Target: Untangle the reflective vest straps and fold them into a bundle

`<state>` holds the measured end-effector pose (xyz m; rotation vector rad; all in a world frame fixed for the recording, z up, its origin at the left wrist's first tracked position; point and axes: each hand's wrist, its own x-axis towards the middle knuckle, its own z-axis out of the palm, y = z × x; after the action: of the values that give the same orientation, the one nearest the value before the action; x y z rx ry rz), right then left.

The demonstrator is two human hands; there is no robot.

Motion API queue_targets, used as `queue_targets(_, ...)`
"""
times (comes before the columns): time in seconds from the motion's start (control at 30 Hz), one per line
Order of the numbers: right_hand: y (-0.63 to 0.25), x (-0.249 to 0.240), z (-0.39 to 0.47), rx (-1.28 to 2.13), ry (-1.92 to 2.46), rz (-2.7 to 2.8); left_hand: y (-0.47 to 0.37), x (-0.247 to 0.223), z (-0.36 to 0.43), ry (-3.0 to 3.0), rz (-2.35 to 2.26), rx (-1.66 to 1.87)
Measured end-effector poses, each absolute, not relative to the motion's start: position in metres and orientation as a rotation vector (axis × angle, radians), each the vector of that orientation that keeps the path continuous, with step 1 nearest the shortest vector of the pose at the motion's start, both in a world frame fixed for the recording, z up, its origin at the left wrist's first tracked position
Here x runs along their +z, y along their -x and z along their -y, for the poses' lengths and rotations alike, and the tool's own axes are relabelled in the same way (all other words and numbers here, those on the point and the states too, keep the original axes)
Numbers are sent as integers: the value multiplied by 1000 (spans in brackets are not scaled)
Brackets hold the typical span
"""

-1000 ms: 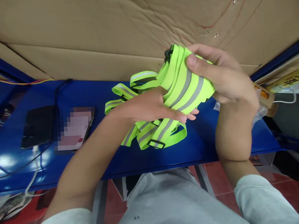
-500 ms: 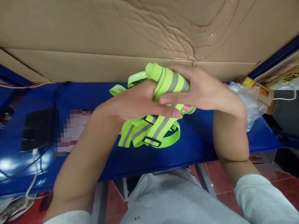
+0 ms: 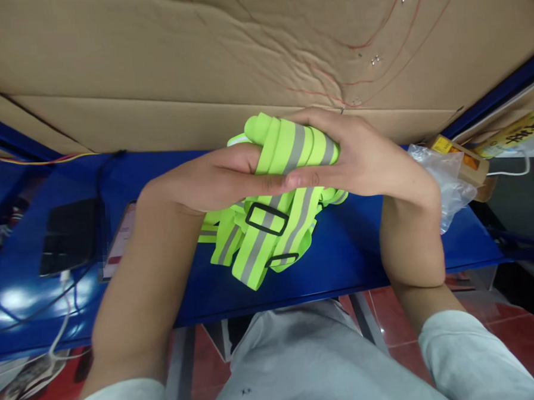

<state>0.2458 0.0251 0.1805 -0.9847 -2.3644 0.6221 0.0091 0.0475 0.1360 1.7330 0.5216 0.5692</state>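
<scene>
A neon-yellow reflective strap vest (image 3: 269,236) with grey stripes and black plastic buckles is bunched over the blue table (image 3: 354,255). My left hand (image 3: 207,180) grips its folded upper part from the left. From the right, my right hand (image 3: 349,154) wraps over the same rolled bundle, fingers meeting the left hand's. Loose straps and two black buckles hang below both hands onto the table.
A dark phone (image 3: 67,236) with a white cable (image 3: 61,318) lies at the left, a second device beside it half hidden by my arm. A crumpled clear plastic bag (image 3: 445,179) and a small cardboard box (image 3: 466,162) sit at the right. A large cardboard sheet (image 3: 197,60) stands behind.
Both hands have dropped from a raised position and closed together on the rolled vest. The trailing straps have gathered closer under the hands, and my left forearm now covers more of the second device.
</scene>
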Motion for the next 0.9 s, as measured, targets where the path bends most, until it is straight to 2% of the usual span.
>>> queue_targets(0.23,-245,174,-30,533,881,2338,-15,132,-43,-1544,-578,505)
queue_targets(0.47,-242,171,-29,442,1021,2057,-39,124,-43,-1498,-532,575)
queue_targets(0.57,-247,172,-30,637,1042,1860,-42,123,-43,-1556,-615,601)
queue_targets(0.73,-252,170,-41,1253,1040,1646,-42,128,-36,-1681,-622,717)
queue_targets(0.8,-250,167,-45,1276,1028,1651,-41,132,-34,-1734,-626,749)
queue_targets(0.9,-246,162,-46,1079,980,1765,-36,136,-34,-1789,-683,766)
